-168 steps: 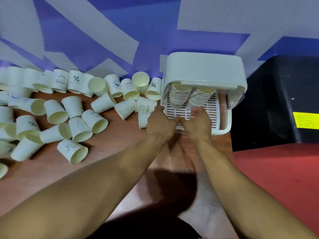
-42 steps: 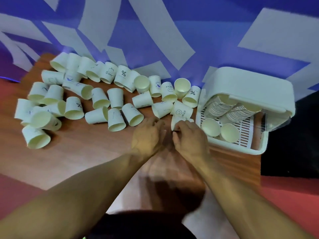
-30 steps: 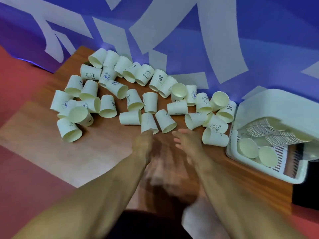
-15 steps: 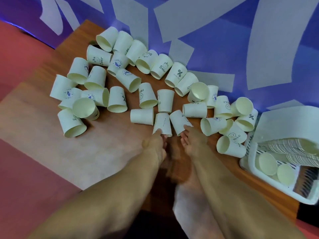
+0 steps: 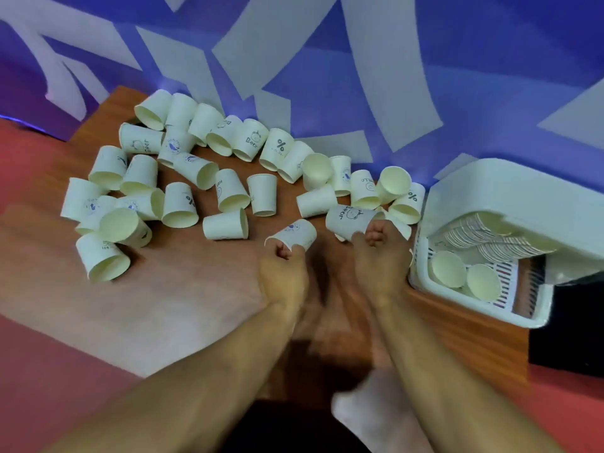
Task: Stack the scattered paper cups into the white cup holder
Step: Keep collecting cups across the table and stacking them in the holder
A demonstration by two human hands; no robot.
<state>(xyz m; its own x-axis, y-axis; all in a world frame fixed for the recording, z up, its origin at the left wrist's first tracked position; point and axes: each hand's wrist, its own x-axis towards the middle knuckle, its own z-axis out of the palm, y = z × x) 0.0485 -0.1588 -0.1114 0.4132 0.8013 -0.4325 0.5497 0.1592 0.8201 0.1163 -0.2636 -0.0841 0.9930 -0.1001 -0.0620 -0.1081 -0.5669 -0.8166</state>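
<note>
- Head view is looking down on a brown wooden table (image 5: 183, 299) set against a blue wall with pale shapes (image 5: 327, 76).
- The left hand (image 5: 283, 276) is gripping a white paper cup with a small blue print (image 5: 295, 233). Its fingers are curling round the cup's near end, and the cup is lying tilted just above the tabletop.
- The right hand (image 5: 380, 259) is clamping its curled fingers on a white paper cup printed "Beer" (image 5: 349, 219), which is pointing out to the left.
- The two held cups are sitting close together but apart.
- Many scattered white paper cups (image 5: 183, 207) are lying on their sides across the table's far half, from the left edge to just beside the holder.
- The white plastic cup holder (image 5: 516, 194) is standing at the table's right end, just right of the right hand.
- Inside it, nested stacks of cups (image 5: 483, 238) are lying slanted under the lid, and two single cups (image 5: 448, 269) are resting in its slotted tray, mouths facing the camera.
</note>
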